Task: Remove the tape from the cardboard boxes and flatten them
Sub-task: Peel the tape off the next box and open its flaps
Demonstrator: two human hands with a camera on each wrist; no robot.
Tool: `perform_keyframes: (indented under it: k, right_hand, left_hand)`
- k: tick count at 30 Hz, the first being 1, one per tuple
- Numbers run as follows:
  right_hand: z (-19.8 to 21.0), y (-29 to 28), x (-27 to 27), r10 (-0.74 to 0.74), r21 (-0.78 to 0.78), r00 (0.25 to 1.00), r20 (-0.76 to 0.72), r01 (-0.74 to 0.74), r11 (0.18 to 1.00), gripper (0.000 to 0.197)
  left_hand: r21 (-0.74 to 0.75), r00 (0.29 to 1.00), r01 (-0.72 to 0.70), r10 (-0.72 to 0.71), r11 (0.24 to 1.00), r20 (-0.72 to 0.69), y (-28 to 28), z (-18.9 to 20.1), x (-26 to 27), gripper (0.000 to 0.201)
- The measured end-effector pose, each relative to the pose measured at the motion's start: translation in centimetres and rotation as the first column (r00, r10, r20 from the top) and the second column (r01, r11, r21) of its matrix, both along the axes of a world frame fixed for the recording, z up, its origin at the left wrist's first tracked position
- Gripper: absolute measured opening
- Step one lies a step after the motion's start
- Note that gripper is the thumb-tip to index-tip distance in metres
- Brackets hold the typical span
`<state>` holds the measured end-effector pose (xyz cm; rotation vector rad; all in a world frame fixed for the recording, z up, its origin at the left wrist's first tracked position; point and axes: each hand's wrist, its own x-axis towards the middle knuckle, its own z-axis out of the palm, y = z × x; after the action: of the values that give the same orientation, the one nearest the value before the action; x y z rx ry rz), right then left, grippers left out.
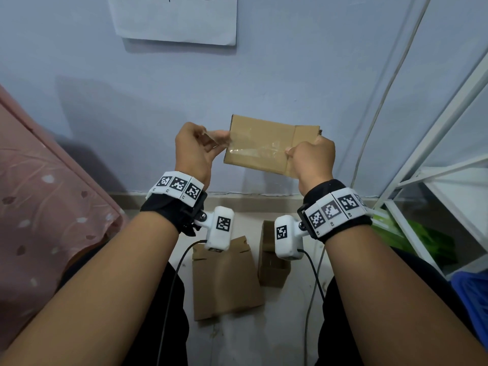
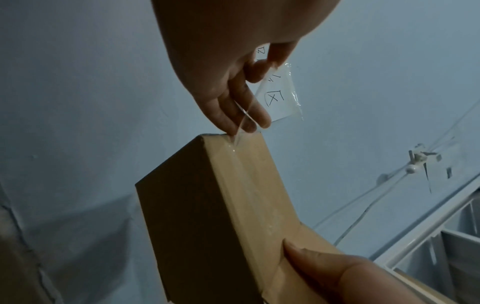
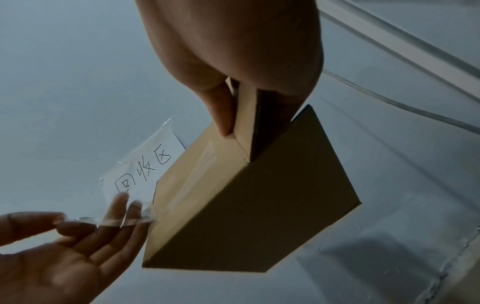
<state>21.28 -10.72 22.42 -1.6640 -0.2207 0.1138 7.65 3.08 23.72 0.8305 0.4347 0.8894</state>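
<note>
I hold a small brown cardboard box (image 1: 266, 143) up in front of the wall. My right hand (image 1: 311, 159) grips its right end flap, thumb on the taped face (image 3: 223, 111). A strip of clear tape (image 1: 253, 150) runs along that face. My left hand (image 1: 195, 149) pinches the peeled end of the tape (image 3: 124, 218) at the box's left edge between thumb and forefinger, other fingers extended. In the left wrist view the tape (image 2: 242, 121) stretches from my fingers to the box corner (image 2: 233, 144).
On the floor below lie a flattened cardboard piece (image 1: 224, 278) and a small open box (image 1: 273, 257). A white wire shelf (image 1: 435, 180) stands at the right, pink fabric (image 1: 45, 196) at the left. A paper sign (image 1: 179, 17) hangs on the wall.
</note>
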Motion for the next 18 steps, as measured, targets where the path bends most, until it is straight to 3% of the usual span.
perform_keyframes:
  k: [2,7,9,11,14,18]
  right_hand:
    - [-0.1,-0.1,0.0,0.040,-0.014,0.999,0.004,-0.040,0.999,0.050]
    - [0.1,-0.1,-0.5,0.095,-0.087,0.995,0.001,-0.095,0.992,0.044]
    - [0.3,-0.3,-0.7,0.106,-0.101,0.994,0.013,-0.104,0.989,0.049]
    - [0.3,-0.3,-0.7,0.118,-0.108,0.993,0.024,-0.115,0.987,0.048]
    - [0.2,-0.4,-0.7,0.139,-0.154,0.989,0.042,-0.131,0.979,0.033]
    - [0.0,-0.5,-0.7,0.104,-0.197,0.991,0.086,-0.086,0.977,0.044]
  left_hand:
    - [0.001,0.997,-0.042,0.042,0.999,-0.071,0.5,-0.2,0.2,0.017]
    - [0.025,0.966,-0.086,0.090,0.996,-0.243,0.7,-0.7,0.6,0.019]
    - [0.051,0.945,-0.052,0.066,0.997,-0.320,1.0,-0.8,0.7,0.031]
    - [0.139,0.897,-0.015,0.075,0.990,-0.437,1.5,-1.4,0.9,0.042]
    - [0.312,0.787,0.106,0.112,0.944,-0.607,2.2,-2.7,1.1,0.040]
    - [0.335,0.670,0.293,0.057,0.896,-0.740,3.0,-3.5,0.9,0.056]
